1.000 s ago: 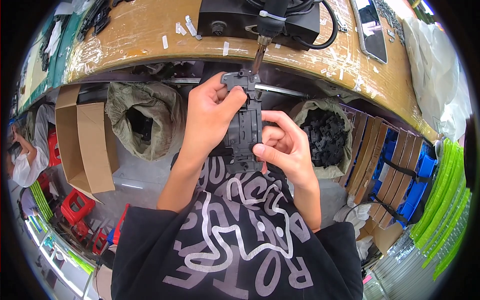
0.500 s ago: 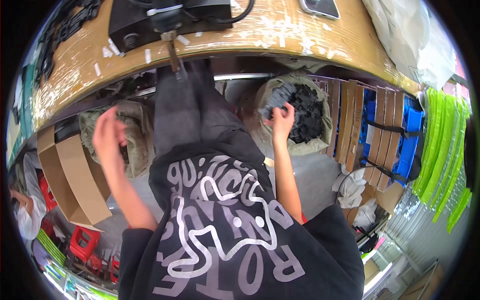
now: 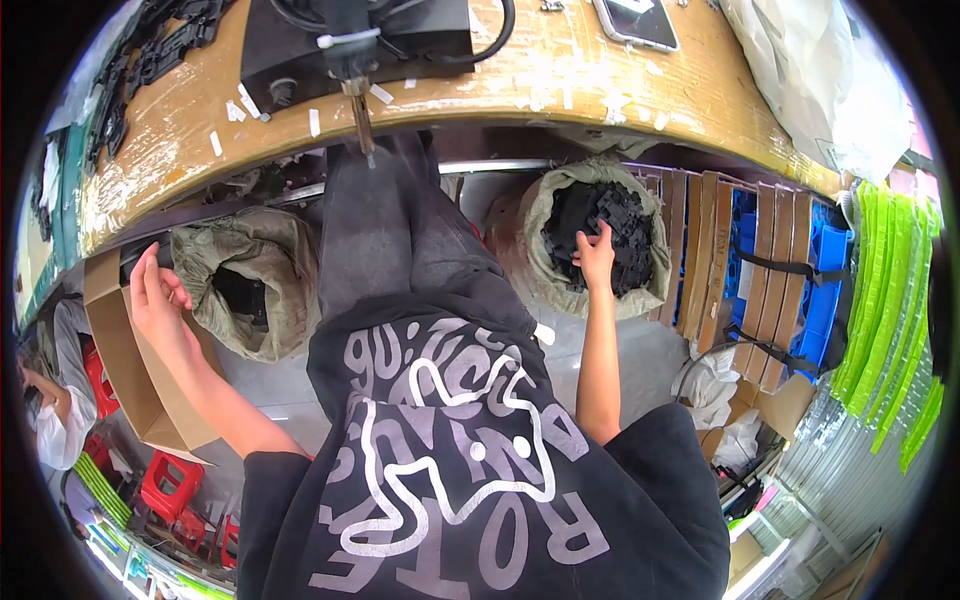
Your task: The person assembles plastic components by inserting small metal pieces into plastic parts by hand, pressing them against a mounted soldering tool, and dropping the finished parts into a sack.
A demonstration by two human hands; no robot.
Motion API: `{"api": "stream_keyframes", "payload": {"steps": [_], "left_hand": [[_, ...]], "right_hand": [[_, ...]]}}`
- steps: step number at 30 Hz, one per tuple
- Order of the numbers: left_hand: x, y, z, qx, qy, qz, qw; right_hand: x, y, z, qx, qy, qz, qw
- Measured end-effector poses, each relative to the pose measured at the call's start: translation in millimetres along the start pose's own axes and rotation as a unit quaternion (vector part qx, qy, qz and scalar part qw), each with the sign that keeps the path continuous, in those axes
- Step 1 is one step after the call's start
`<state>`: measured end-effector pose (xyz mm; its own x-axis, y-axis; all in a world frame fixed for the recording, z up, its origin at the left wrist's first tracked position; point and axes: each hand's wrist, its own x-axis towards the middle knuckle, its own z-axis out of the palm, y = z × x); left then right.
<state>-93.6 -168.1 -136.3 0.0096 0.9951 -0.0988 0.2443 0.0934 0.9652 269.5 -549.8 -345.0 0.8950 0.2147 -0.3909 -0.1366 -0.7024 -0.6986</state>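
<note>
My right hand (image 3: 597,257) reaches over the right sack (image 3: 543,272), its fingers apart against a heap of small black plastic parts (image 3: 632,245). No part shows clearly gripped in it. Off to the left, my left hand (image 3: 160,300) is raised with fingers loosely stretched, nothing in it. It hovers beside the left sack (image 3: 275,325), above a cardboard box (image 3: 150,390). Dark contents (image 3: 240,295) show inside the left sack's mouth.
A wooden bench (image 3: 560,85) spans the front, bearing a black machine (image 3: 420,45) with a metal tip (image 3: 362,118), a phone (image 3: 638,22) and black parts (image 3: 150,50). Flattened cartons (image 3: 700,240) and blue crates (image 3: 822,290) stand right. A red stool (image 3: 172,482) is lower left.
My right hand has moved right, onto the black parts; the blurred grey thing near it no longer shows. My left hand has moved left, away from the left sack's mouth.
</note>
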Motion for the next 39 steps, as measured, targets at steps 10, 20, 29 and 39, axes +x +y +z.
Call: {"api": "stream_keyframes", "payload": {"steps": [10,20,29,39], "left_hand": [[24,25,-24,0.062,0.051,0.125,0.989],[76,61,58,0.372,-0.033,0.475,0.797],[78,62,60,0.334,0.018,0.419,0.844],[86,66,61,0.331,0.080,0.363,0.867]], "right_hand": [[-27,-149,-63,0.234,0.220,-0.241,0.916],[72,-320,-95,0.051,0.145,-0.460,0.874],[140,-376,-83,-0.125,0.185,-0.505,0.834],[149,-399,-77,-0.302,0.174,-0.411,0.842]]}}
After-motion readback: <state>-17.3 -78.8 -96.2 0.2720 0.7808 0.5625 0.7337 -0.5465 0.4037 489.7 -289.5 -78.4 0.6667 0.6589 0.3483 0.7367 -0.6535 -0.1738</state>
